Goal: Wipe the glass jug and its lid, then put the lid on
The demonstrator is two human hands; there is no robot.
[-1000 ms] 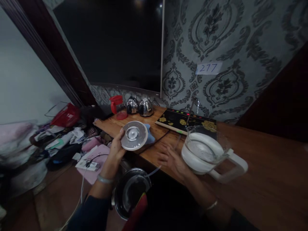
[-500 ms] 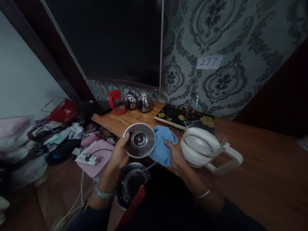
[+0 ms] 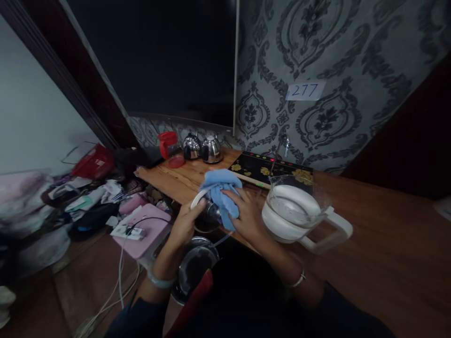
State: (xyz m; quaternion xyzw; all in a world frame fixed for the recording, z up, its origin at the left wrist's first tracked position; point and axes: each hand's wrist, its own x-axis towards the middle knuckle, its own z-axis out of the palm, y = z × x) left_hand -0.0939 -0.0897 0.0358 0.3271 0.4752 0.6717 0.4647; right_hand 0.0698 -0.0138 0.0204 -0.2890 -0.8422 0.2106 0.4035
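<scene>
Wiping looks like the step in hand: the right hand [image 3: 246, 217] presses a soft blue cloth [image 3: 221, 191] onto a round silver metal lid [image 3: 204, 209], fingers curled on the cloth. The left hand [image 3: 185, 224] pinches the lid's rim above the wooden table [image 3: 369, 249] edge. Next move likely needs steady rubbing. One lid, one cloth, one clear glass jug with a white handle [image 3: 299, 213], two shiny steel kettles [image 3: 201, 148].

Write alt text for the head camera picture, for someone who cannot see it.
Over a wooden table's edge, the left hand holds a round lid while the right hand presses a blue cloth on it. A glass jug stands just right; two kettles sit behind.
</scene>
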